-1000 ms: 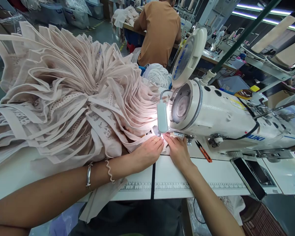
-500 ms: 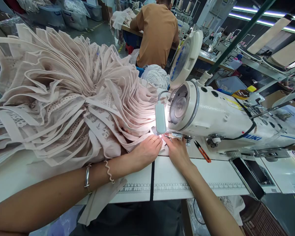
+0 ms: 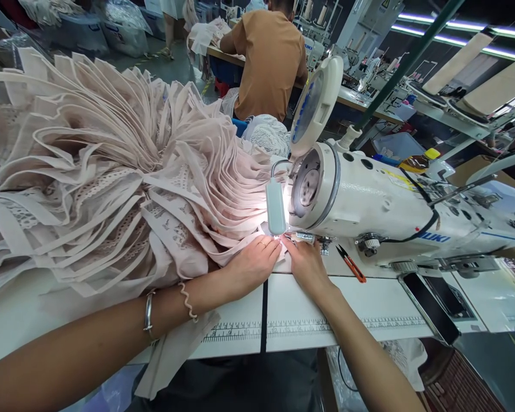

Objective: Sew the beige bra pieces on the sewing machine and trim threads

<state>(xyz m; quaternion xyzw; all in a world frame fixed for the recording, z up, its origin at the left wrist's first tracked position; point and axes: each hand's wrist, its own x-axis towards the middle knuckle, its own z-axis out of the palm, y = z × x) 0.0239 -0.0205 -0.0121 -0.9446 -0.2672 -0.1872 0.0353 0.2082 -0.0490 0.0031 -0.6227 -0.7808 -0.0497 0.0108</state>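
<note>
A white sewing machine [image 3: 364, 189] stands to the right, its small lamp [image 3: 276, 207] lighting the needle area. My left hand [image 3: 255, 262] lies just below the lamp, fingers pressed together on the edge of a pale beige lace-trimmed garment piece [image 3: 240, 247]. Close beside it, my right hand [image 3: 306, 263] grips the same fabric by the needle, its thumb side toward the left fingertips. The needle and presser foot are mostly hidden behind the lamp and fingers. A large heap of similar garment pieces [image 3: 111, 160] spreads to the left, and one strip hangs off the table's front edge.
Orange thread snips [image 3: 351, 264] lie right of my right hand. A phone [image 3: 429, 309] rests on the table [image 3: 232, 337], which has a printed ruler along its front. Thread cones [image 3: 459, 62] stand at upper right. A person in a brown shirt [image 3: 270, 60] sits ahead, facing away.
The disc in the machine's round front opening was blurred and now shows its holes clearly. My hands keep nearly the same place on the fabric. The view has shifted slightly.
</note>
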